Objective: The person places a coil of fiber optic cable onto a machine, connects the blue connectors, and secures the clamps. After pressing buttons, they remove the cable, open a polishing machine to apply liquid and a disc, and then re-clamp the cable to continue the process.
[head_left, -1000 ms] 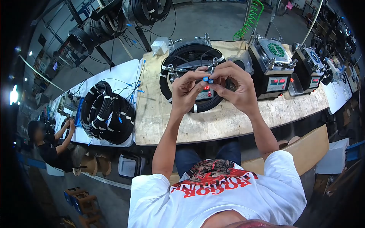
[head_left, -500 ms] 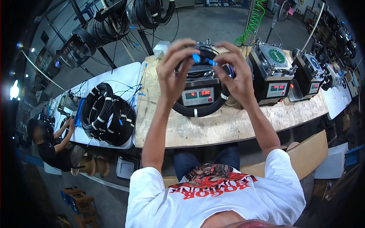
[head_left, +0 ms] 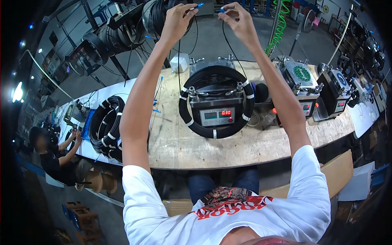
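While my left hand (head_left: 177,22) pinches a blue connector (head_left: 199,5) between thumb and fingertip, my right hand (head_left: 241,23) grips a second blue connector (head_left: 222,10) the same way, the fingers behind it loosely curled. I have both hands high over the far side of the bench, apart from each other, with the two connectors facing across the gap. From my left grip a thin black cable (head_left: 179,61) hangs nearly straight down; from my right another cable (head_left: 231,48) slants down toward the coil below.

That black cable coil (head_left: 202,130), bound with white bands, stands on edge around the front of a press-like machine (head_left: 216,116), whose display I can read through the ring as a red 0.30. Both sit on the plywood bench (head_left: 175,153), with a white block (head_left: 179,63) just behind to the left. To the right I make out a machine with a green ring (head_left: 302,74) on top and, beyond it, one with a blue ring (head_left: 339,77). Off to the left, more coils (head_left: 107,126) lie on a white table, where a co-worker (head_left: 57,157) has both hands near a blue tray.
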A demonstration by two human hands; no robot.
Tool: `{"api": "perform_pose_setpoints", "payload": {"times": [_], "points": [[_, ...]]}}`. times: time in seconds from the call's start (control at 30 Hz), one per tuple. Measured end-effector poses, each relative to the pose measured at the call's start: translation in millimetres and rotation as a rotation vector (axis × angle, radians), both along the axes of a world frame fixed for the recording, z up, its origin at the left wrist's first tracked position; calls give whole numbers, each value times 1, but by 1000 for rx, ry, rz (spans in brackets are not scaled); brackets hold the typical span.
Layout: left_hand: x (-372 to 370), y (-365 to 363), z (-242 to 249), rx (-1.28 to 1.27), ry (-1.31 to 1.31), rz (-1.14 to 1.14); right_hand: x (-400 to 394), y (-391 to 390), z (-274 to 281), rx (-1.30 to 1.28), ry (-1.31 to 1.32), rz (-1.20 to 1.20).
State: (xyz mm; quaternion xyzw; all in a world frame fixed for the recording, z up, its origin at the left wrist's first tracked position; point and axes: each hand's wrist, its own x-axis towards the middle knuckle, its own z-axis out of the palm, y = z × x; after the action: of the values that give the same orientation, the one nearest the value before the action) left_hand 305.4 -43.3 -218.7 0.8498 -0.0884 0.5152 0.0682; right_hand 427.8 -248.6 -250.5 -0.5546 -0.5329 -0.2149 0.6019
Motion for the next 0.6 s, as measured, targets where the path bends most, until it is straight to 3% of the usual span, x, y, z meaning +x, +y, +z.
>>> {"api": "perform_pose_setpoints", "payload": {"times": [0.03,0.13,0.27,0.33,0.43,0.47,0.53,0.6], "points": [[6,6,-1,-153,100,-25,7,4,3,6,100,67],[13,11,-1,-250,121,-33,27,15,7,-27,177,75],[24,3,-7,-506,87,-350,53,31,-2,-117,209,300],[40,8,-22,-564,111,-559,27,25,5,-165,221,351],[37,-6,-26,-362,246,-454,-16,22,21,5,427,321],[36,-8,-28,-260,262,-446,-6,24,19,-40,331,335],[32,-13,-29,-351,301,-463,10,26,14,-133,142,359],[26,-13,-28,-389,310,-450,14,22,14,-183,257,423]]}}
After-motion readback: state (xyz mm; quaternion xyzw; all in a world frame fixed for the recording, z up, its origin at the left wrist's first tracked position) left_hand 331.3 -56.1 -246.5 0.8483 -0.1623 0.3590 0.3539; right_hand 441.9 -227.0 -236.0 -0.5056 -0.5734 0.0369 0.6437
